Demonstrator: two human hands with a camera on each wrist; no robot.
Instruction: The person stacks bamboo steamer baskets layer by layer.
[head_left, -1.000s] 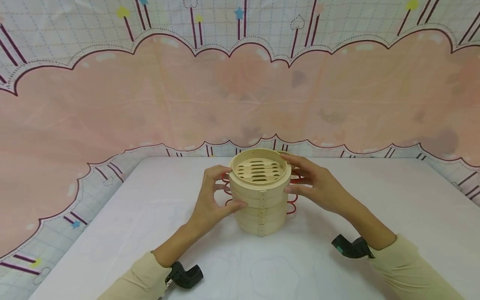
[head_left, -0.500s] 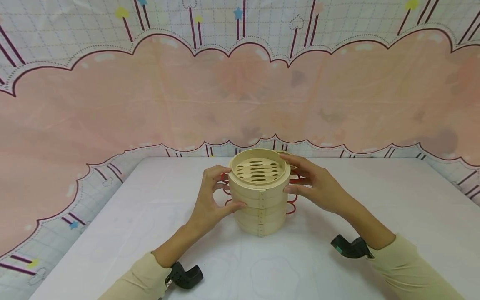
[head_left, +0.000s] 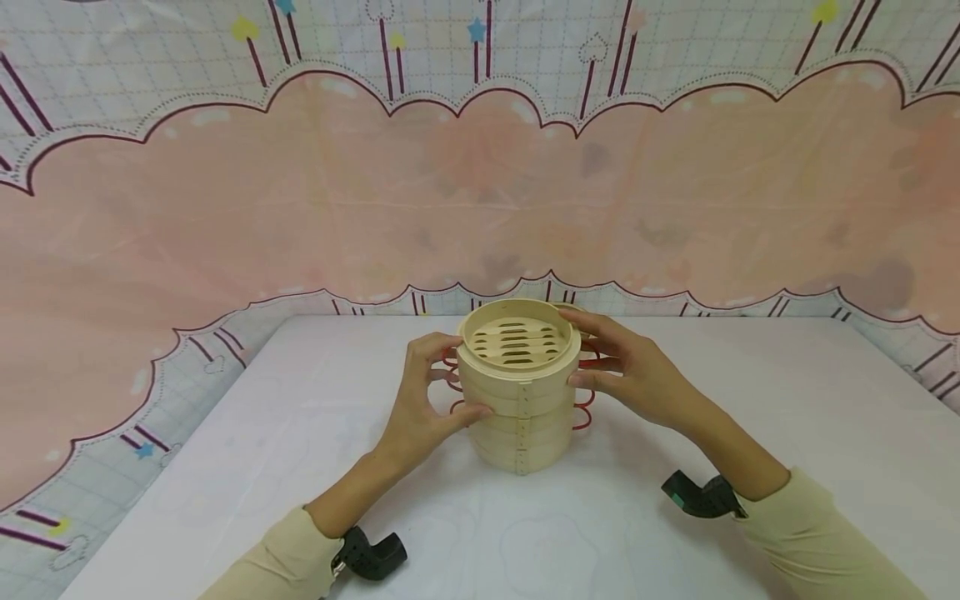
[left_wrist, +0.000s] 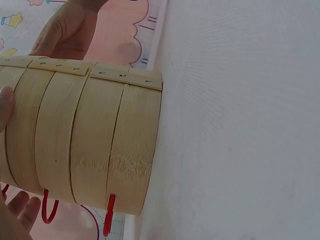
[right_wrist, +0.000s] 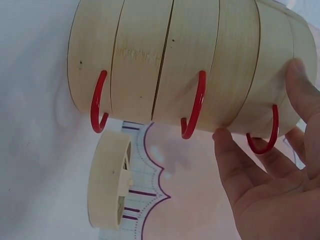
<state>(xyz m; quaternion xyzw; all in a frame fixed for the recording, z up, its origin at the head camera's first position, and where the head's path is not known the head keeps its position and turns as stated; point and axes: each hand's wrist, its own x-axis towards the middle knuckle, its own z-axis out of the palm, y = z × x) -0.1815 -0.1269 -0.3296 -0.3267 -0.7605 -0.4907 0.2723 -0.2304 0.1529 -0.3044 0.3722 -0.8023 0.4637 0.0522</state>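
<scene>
A stacked bamboo steamer [head_left: 517, 429] of several tiers stands upright on the white table, red loop handles down both sides. Its top tier is uncovered, showing a slotted base inside the rim. My left hand [head_left: 423, 408] holds the left side, thumb across the front and fingers round toward the back. From the right, my right hand [head_left: 645, 375] grips the upper tiers, with its index finger at the rim and thumb on the side. In the right wrist view, the thumb and fingertips [right_wrist: 222, 135] touch the bamboo near a red handle [right_wrist: 265, 140].
Behind the stack, a separate shallow round bamboo piece [right_wrist: 102, 180] rests on the table [head_left: 262, 467], mostly hidden in the head view. A patterned cloth backdrop [head_left: 480, 192] rises behind the table. Each wrist carries a black camera mount [head_left: 375, 557].
</scene>
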